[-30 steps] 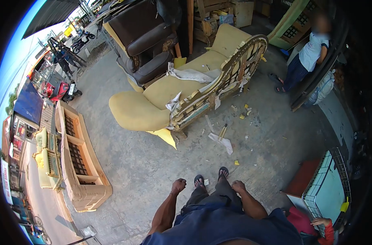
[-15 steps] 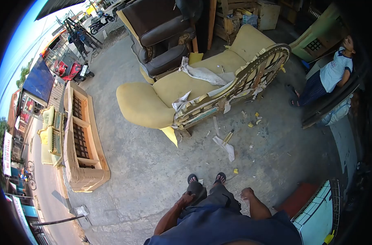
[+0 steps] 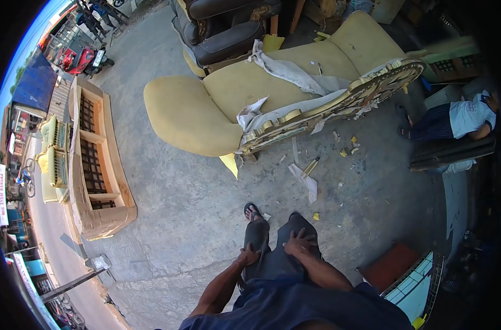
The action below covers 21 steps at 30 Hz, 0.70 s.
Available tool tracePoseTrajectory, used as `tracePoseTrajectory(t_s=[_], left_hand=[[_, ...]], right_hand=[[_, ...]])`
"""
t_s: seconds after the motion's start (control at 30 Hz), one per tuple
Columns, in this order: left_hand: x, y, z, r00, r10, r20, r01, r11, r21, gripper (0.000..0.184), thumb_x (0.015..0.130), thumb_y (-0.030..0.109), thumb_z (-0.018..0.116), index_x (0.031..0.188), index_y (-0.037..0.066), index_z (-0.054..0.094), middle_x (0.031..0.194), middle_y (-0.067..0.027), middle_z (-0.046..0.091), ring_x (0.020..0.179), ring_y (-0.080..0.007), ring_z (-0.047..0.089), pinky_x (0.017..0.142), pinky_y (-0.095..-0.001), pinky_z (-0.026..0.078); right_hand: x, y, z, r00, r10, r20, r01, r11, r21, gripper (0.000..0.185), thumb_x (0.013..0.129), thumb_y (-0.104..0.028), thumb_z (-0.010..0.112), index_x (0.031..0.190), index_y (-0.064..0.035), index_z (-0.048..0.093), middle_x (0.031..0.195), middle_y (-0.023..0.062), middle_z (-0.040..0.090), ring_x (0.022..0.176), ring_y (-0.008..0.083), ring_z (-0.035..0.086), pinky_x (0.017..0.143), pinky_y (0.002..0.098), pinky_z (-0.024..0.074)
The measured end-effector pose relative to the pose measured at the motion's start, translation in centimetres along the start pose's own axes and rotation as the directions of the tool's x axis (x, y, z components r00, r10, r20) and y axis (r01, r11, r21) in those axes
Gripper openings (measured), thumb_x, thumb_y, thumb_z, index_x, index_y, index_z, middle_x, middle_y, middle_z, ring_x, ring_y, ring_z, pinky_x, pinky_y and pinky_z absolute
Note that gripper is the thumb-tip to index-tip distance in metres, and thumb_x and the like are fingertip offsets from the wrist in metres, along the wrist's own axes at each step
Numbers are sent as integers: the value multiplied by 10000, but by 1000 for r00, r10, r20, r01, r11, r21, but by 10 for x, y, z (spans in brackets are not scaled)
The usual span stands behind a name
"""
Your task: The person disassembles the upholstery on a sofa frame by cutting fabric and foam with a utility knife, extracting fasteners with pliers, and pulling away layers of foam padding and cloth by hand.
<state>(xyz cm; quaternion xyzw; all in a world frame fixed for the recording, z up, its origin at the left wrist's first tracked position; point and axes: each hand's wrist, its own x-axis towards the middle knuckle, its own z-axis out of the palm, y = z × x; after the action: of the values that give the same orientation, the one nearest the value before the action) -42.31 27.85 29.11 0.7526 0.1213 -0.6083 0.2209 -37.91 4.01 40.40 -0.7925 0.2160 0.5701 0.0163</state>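
Observation:
Both hands are at my dark trousers (image 3: 283, 250), below the sofa. My left hand (image 3: 249, 256) touches the trouser leg at the thigh, fingers somewhat apart and nothing in them. Across the other thigh lies my right hand (image 3: 301, 243) with its fingers spread, also empty. Ahead stands a yellow-beige sofa (image 3: 223, 82) with its ornate back frame (image 3: 338, 107) partly stripped. White cloth (image 3: 289, 74) lies along its seat. On the concrete between my feet and the sofa are a white scrap (image 3: 304, 184) and a thin yellowish tool or stick (image 3: 311, 166).
A wooden frame (image 3: 104, 159) wrapped in cardboard stands at left, beside the road. A dark brown armchair (image 3: 228, 44) is behind the sofa. One person (image 3: 459, 121) is at far right, near a dark board (image 3: 454, 153). A wire rack (image 3: 421, 286) stands at lower right.
The view has shifted, and the sofa now looks larger. Both hands have come in onto the thighs, the right one from beside the leg. One foot has stepped forward.

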Motion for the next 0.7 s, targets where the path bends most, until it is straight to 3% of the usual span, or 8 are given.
tracePoseTrajectory(t_s=[0.13,0.27,0.33,0.37,0.43,0.5,0.6,0.7], left_hand=[[33,35,-3,995,-49,-81,59,991,117,998,906,600,562,1625,160,28,1585,-381,153,1434,-539,307,1159,-574,322],[139,44,-21,926,-87,-368,119,991,64,885,897,531,596,1600,156,212,1619,-293,175,1477,-495,232,1126,-645,300],[199,38,-45,871,301,-387,-94,877,471,703,906,426,610,1503,113,410,1634,-228,198,1477,-485,232,1129,-656,277],[223,51,-64,821,416,-391,-209,856,473,524,909,344,605,1351,67,563,1529,-260,400,1388,-459,414,1082,-614,382],[323,59,-104,904,424,-58,-384,864,325,416,929,283,575,1274,54,618,1311,-273,598,1193,-445,593,983,-541,493],[381,88,-126,641,565,-519,-535,814,226,356,944,242,555,1219,32,643,1109,-260,685,1024,-445,662,904,-495,540],[399,168,-180,424,617,-663,-766,635,101,310,965,198,548,1189,8,646,1116,-250,682,1036,-431,657,900,-492,534],[403,211,-207,189,632,-751,-888,437,145,292,978,191,551,1166,-9,649,1090,-240,685,969,-422,667,857,-468,539]], right_hand=[[86,8,5,1000,18,23,-20,992,123,929,911,-593,586,1627,-223,123,1686,180,-20,1446,535,281,1153,584,337],[183,12,-3,988,-105,-112,135,940,312,919,893,-481,662,1611,-177,177,1669,185,84,1429,507,323,1062,658,392],[239,-2,-23,925,-265,-271,241,963,-119,801,891,-434,666,1545,-109,337,1652,176,142,1392,482,391,1050,592,438],[281,-4,-25,891,-318,-325,260,942,-211,649,888,-384,669,1433,-79,493,1563,201,357,1312,465,493,1023,540,475],[350,-29,-51,879,-409,-246,356,905,-233,600,895,-366,660,1406,-82,526,1479,197,460,1281,438,528,1004,535,485],[428,-42,-49,782,-581,-227,550,814,-187,477,926,-315,603,1344,-85,594,1221,193,677,1137,398,639,930,508,521],[442,-71,-93,769,-632,102,639,750,-170,433,950,-288,554,1323,-75,607,1174,216,693,1076,392,669,907,487,528],[438,-64,-105,679,-733,-38,714,672,-197,383,959,-289,508,1265,-82,608,1134,211,696,1103,394,643,963,493,486]])
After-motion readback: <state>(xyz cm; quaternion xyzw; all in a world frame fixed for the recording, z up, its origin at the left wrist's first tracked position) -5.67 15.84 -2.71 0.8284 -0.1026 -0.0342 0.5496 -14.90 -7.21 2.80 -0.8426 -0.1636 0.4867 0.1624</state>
